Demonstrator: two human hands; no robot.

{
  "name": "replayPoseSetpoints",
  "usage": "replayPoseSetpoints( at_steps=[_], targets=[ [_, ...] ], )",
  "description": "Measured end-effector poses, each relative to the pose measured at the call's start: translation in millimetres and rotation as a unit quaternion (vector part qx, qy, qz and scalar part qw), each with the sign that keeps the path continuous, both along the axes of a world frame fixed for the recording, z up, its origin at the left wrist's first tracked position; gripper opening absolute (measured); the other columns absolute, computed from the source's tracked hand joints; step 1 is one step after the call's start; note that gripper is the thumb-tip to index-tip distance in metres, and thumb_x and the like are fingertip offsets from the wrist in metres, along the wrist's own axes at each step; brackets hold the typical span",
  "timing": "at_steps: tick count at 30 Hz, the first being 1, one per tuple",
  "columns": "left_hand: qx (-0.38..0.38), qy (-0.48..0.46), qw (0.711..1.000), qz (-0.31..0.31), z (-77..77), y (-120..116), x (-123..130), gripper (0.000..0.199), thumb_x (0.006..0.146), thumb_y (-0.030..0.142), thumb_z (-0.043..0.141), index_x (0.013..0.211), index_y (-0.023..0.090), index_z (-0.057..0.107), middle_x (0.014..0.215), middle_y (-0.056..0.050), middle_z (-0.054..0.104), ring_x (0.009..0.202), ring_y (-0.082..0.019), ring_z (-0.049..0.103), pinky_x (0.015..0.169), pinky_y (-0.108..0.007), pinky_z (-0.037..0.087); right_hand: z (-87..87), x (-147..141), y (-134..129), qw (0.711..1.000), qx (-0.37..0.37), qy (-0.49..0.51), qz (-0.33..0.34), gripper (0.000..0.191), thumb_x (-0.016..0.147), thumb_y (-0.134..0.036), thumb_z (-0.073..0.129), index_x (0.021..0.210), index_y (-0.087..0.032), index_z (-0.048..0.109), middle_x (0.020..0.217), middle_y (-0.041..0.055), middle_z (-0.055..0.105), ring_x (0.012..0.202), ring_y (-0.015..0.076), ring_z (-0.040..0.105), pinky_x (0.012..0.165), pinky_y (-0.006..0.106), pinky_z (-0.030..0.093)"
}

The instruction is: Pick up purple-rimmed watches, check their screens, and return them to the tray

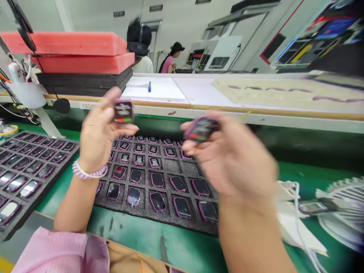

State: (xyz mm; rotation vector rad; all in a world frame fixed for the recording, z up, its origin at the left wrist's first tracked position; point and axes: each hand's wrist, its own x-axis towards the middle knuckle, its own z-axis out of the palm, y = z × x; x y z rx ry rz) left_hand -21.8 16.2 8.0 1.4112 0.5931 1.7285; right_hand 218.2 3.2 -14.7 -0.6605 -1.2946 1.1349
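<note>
The left hand (96, 131) is raised over the near tray, its thumb and fingers partly closed about a watch-like device (124, 112), whose lit screen shows pale marks above a red and green strip; the right hand (236, 155), blurred, has its thumb and fingertips closed on a second device (202, 129), lit in much the same way and tilted; both devices are up in the air, well apart from each other and clear of the foam tray (113, 204) on the green tabletop (136, 235). In that tray, the rear rows hold purple-rimmed devices with pale lettering on their screens, the two nearest rows mostly dark ones; two neighbouring bare slots (171, 165) lie between these groups, below the right hand. The step in hand looks like handling or checking a pair of lit units, though the screens are too blurred to read; the next move, if they belong in those slots, would call for lowering each one screen up, turning it square to its slot and keeping the fingertips off the neighbours; the right one's tilt would need levelling first.
</note>
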Motion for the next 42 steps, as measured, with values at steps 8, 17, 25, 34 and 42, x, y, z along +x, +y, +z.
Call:
replayPoseSetpoints(
  at_steps=[8, 17, 25, 34, 42],
  targets=[
    [-0.149, 0.132, 0.973, -0.117, -34.3, 25, 36, 0.04, 0.085, 0.033, 0.068, 0.122, 0.016, 0.064, 0.089, -0.003, 0.07, 0.056, -0.009, 0.066, 0.054, -0.018, 0.057, -29.2, -22, 37, 0.992, -0.116, 0.011, 0.038, 0.055, 0.067, -0.044, 0.091, 0.104, -0.02, 0.057, 0.085, 0.0016, 0.068, 0.055, 0.0095, 0.055, 0.048, 0.021, 0.043],
    [-0.198, 0.177, 0.947, -0.18, -58.8, 27, 57, 0.059, 0.07, 0.018, 0.079, 0.123, 0.016, 0.053, 0.099, -0.003, 0.063, 0.061, -0.007, 0.063, 0.058, -0.02, 0.056, -30.4, 15, 36, 0.988, -0.142, 0.036, 0.048, 0.062, 0.065, -0.026, 0.084, 0.12, -0.022, 0.056, 0.101, 0.0039, 0.07, 0.069, 0.0142, 0.067, 0.065, 0.028, 0.055],
    [-0.092, 0.48, 0.862, -0.136, -81.2, 50, 94, 0.046, 0.077, 0.014, 0.068, 0.118, 0.016, 0.048, 0.103, -0.006, 0.062, 0.078, -0.018, 0.069, 0.079, -0.043, 0.061, -67.7, 78, 28, 0.984, -0.142, -0.098, 0.031, 0.076, 0.069, -0.029, 0.084, 0.134, -0.022, 0.044, 0.104, 0.0057, 0.066, 0.076, 0.0183, 0.068, 0.072, 0.035, 0.058],
    [-0.044, 0.648, 0.76, -0.02, -119.1, 71, 125, 0.05, 0.072, 0.029, 0.083, 0.119, 0.024, 0.065, 0.134, -0.012, 0.045, 0.132, -0.036, 0.038, 0.116, -0.054, 0.034, -132.3, 122, 50, 0.921, -0.033, -0.377, -0.091, 0.051, 0.067, -0.04, 0.078, 0.112, -0.02, 0.068, 0.111, 0.0114, 0.055, 0.095, 0.0278, 0.058, 0.095, 0.049, 0.051],
    [-0.026, 0.712, 0.702, -0.012, -99.2, 65, 104, 0.069, 0.079, 0.056, 0.076, 0.14, 0.03, 0.056, 0.148, -0.015, 0.039, 0.138, -0.039, 0.031, 0.114, -0.058, 0.032, -141.1, 126, 56, 0.894, -0.014, -0.44, -0.086, 0.066, 0.077, -0.05, 0.069, 0.136, -0.021, 0.06, 0.133, 0.015, 0.044, 0.109, 0.0307, 0.057, 0.103, 0.049, 0.048]
  ],
)
